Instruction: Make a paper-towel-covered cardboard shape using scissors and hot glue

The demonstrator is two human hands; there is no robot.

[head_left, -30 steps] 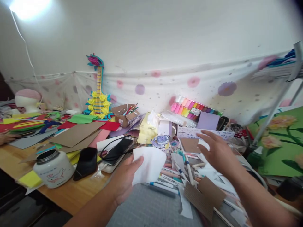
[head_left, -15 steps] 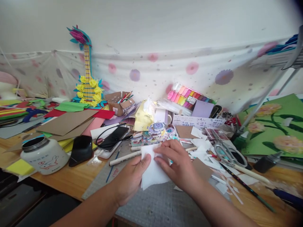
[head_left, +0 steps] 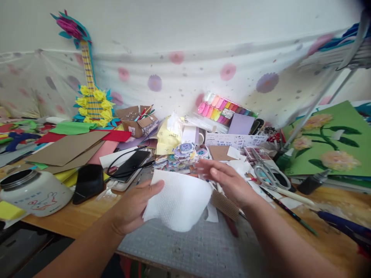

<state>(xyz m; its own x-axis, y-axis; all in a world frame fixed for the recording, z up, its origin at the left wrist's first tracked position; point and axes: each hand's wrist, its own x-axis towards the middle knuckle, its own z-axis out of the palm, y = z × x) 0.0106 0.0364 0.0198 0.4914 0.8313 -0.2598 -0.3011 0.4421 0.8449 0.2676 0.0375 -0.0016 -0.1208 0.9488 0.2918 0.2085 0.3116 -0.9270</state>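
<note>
My left hand (head_left: 131,208) pinches the left edge of a white paper towel (head_left: 178,200) and holds it up over a grey cutting mat (head_left: 188,247). My right hand (head_left: 228,181) hovers just right of the towel with its fingers stretched out and apart, holding nothing. A strip of corrugated cardboard (head_left: 224,204) lies on the mat below my right hand. A pile of small printed paper cut-outs (head_left: 181,156) sits behind the towel.
Scissors (head_left: 268,175) lie right of my right hand, with a thin brush (head_left: 290,212) and a glue gun (head_left: 344,226) beyond. A white jar (head_left: 34,191), a black case (head_left: 88,181), a phone (head_left: 131,166) and stacked coloured paper (head_left: 68,148) fill the left. A paper guitar (head_left: 91,96) leans on the wall.
My right hand came in from the pens to the towel, then drew off to the right. The towel opened out wider in my left hand. The view tilted down and left.
</note>
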